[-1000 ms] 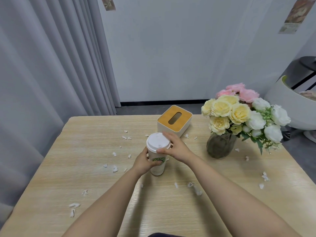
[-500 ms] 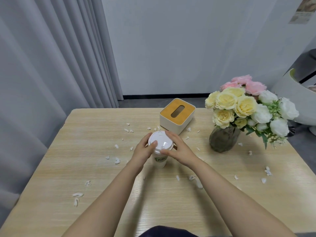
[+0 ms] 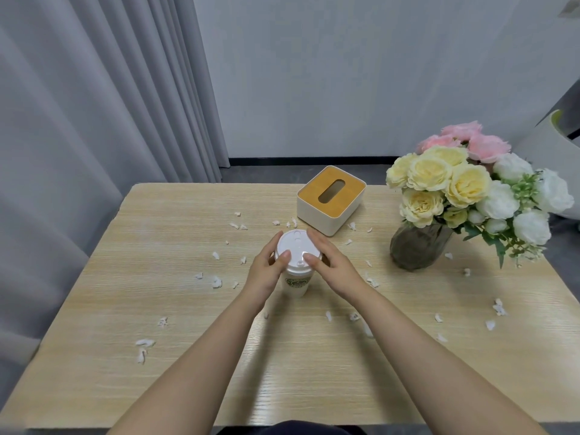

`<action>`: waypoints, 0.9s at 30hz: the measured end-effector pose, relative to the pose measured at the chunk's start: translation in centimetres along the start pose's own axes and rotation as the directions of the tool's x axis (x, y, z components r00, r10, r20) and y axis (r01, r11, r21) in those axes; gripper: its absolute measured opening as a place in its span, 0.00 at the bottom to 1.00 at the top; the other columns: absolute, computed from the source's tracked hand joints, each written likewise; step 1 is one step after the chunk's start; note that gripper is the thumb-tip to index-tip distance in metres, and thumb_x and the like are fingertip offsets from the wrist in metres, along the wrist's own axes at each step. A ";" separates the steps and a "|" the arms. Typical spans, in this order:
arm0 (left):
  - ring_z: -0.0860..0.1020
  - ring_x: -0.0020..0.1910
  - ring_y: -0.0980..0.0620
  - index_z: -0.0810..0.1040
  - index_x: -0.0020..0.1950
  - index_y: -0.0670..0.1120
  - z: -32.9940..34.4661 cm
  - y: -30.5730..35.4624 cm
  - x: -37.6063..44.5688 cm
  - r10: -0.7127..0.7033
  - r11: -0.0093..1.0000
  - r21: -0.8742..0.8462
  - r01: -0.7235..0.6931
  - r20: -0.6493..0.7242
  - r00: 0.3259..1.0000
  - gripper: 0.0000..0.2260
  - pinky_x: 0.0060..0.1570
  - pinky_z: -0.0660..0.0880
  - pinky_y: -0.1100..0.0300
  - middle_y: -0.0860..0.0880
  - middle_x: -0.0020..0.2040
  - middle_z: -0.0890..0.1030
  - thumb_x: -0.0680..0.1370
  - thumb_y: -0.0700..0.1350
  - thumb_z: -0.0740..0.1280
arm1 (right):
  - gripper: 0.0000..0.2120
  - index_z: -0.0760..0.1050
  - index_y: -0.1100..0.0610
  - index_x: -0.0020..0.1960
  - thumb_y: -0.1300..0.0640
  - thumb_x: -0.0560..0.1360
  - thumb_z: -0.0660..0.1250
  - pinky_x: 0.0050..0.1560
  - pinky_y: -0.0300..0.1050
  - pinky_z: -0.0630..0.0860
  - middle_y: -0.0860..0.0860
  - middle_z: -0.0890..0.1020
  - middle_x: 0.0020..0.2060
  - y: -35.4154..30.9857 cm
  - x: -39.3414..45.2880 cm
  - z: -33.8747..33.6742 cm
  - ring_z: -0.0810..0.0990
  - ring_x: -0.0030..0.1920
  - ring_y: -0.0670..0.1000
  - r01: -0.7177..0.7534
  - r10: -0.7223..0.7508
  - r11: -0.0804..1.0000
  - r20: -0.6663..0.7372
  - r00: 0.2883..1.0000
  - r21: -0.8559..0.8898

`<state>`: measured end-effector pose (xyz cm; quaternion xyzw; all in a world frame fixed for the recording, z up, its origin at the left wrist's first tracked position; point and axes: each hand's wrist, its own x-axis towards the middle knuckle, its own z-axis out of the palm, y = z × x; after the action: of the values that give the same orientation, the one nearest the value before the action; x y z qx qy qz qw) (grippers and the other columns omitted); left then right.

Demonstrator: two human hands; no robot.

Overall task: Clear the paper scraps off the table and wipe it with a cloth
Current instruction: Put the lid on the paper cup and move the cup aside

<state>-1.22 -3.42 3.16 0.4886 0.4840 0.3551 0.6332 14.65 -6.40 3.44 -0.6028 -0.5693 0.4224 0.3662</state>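
Left hand (image 3: pixel 266 271): my fingers curl round the left side of the cup lid, thumb tip resting on its top; this grip holds the lid rim.
Right hand (image 3: pixel 332 266): my fingers reach along the right side of the lid, thumb tip on top close to the left thumb; this grip also clasps the rim.
Cup (image 3: pixel 296 282): a white paper cup with a green printed mark, standing upright on the table between my two hands.
Lid (image 3: pixel 296 251): white plastic, seated on top of the cup, with a small sip tab at the near edge.
Paper scraps (image 3: pixel 216 281): small white bits strewn over the table, a loose cluster left of the cup, a few by the tissue box, some near my right forearm, more toward the right edge, and two at the near left.
Table (image 3: pixel 157 233): light wood grain, carrying everything.
Tissue box (image 3: pixel 331 199): cream sides, wooden top with an oval slot, just beyond the cup and apart from it.
Vase (image 3: pixel 419 246): dark glass, at the right of the table, holding yellow, white and pink flowers (image 3: pixel 464 183).
Curtain (image 3: pixel 94 105): grey folds hanging at the left.
Cloth: I cannot see one in this view.
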 end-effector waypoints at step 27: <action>0.72 0.62 0.48 0.66 0.71 0.52 0.3 0.5 -1.3 -0.241 0.961 0.099 0.257 -0.142 0.960 0.26 0.62 0.68 0.49 0.50 0.67 0.72 0.75 0.60 0.64 | 0.18 0.70 0.51 0.66 0.54 0.77 0.64 0.64 0.57 0.71 0.48 0.74 0.64 0.5 0.9 0.2 0.73 0.63 0.52 -0.232 0.271 0.918 -0.083 0.959 0.322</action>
<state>-1.27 -4.51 4.03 0.4360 0.6014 0.2743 0.6107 14.67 -5.54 2.79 -0.6317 -0.3896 0.5109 0.4338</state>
